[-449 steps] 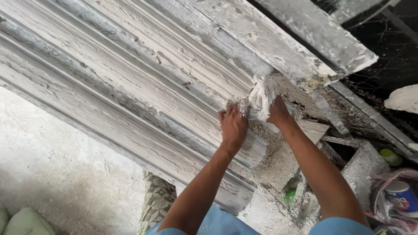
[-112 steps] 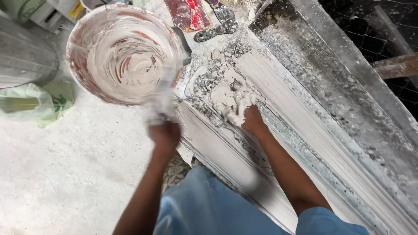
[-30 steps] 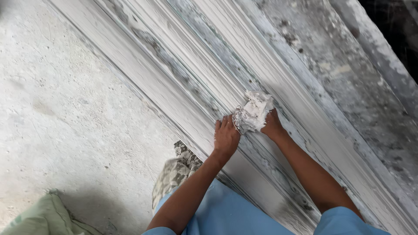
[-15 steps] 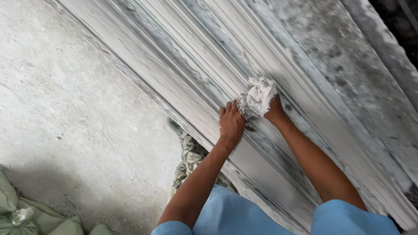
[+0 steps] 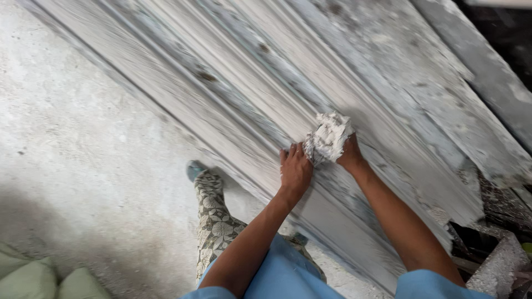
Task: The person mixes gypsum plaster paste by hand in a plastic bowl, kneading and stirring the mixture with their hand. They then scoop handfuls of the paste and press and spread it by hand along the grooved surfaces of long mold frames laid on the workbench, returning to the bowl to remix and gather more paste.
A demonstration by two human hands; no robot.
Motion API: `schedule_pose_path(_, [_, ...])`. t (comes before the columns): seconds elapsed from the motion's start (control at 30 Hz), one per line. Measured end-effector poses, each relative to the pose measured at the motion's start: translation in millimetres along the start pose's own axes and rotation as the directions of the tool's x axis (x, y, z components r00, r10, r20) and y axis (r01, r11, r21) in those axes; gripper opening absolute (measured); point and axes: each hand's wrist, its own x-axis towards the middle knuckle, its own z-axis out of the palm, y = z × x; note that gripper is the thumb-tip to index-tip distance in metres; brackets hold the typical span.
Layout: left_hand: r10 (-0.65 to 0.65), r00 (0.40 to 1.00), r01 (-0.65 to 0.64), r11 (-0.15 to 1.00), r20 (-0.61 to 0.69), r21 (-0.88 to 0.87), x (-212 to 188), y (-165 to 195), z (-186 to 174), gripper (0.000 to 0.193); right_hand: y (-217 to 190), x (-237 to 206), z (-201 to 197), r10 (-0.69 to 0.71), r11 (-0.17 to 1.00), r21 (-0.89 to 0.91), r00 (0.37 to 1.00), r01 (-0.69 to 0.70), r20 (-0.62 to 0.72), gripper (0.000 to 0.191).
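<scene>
1. I see a dusty grey concrete floor [image 5: 83,166] along the left.
2. Pale green sacks [image 5: 39,279], I think, sit at the bottom-left corner.
3. A floral-patterned trouser leg [image 5: 213,216] stands above a bluish shoe [image 5: 194,168].
4. Rubble [image 5: 499,266] lies at lower right.

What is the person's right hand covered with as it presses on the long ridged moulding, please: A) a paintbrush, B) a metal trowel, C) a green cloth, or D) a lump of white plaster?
D: the right hand is caked in a lump of white plaster against the grey ridged moulding, with the left hand flat beside it.
</scene>
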Motion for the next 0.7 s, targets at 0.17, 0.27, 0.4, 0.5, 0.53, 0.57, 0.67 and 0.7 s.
schedule_pose_path(0.17, [0.016,0.991,-0.027,0.996,-0.132,-0.081,-79,121,86,0.026,81,-152,-62,-0.011,1.0,0.027,1.0,0.012,-0.014,0.044])
schedule_pose_path(0.27, [0.019,0.995,-0.028,0.996,-0.101,-0.085,-121,188,122,0.025,117,-229,-97,0.024,0.999,0.038,1.0,-0.023,-0.02,0.043])
schedule_pose_path(0.4, [0.017,0.999,-0.02,0.996,-0.039,-0.084,-163,259,158,0.028,145,-311,-135,0.071,0.996,0.053,0.997,-0.069,-0.034,0.042])
schedule_pose_path(0.5, [0.061,0.998,-0.063,0.995,-0.035,-0.083,-193,303,189,0.031,168,-371,-160,0.126,0.991,0.058,0.991,-0.123,-0.053,0.041])
schedule_pose_path(0.53, [0.064,0.998,-0.064,0.994,0.005,-0.085,-203,316,201,0.031,176,-391,-167,0.151,0.987,0.058,0.987,-0.148,-0.062,0.04])
schedule_pose_path(0.57, [0.07,0.997,-0.066,0.994,0.039,-0.087,-213,329,213,0.031,185,-411,-173,0.176,0.983,0.061,0.982,-0.171,-0.073,0.04])
schedule_pose_path(0.67, [0.131,0.989,-0.128,0.991,0.073,-0.035,-239,360,243,0.028,209,-464,-187,0.244,0.969,0.076,0.963,-0.236,-0.117,0.039])
schedule_pose_path(0.7, [0.16,0.985,-0.16,0.987,0.068,-0.002,-246,370,250,0.026,213,-479,-190,0.262,0.964,0.084,0.955,-0.252,-0.137,0.039])
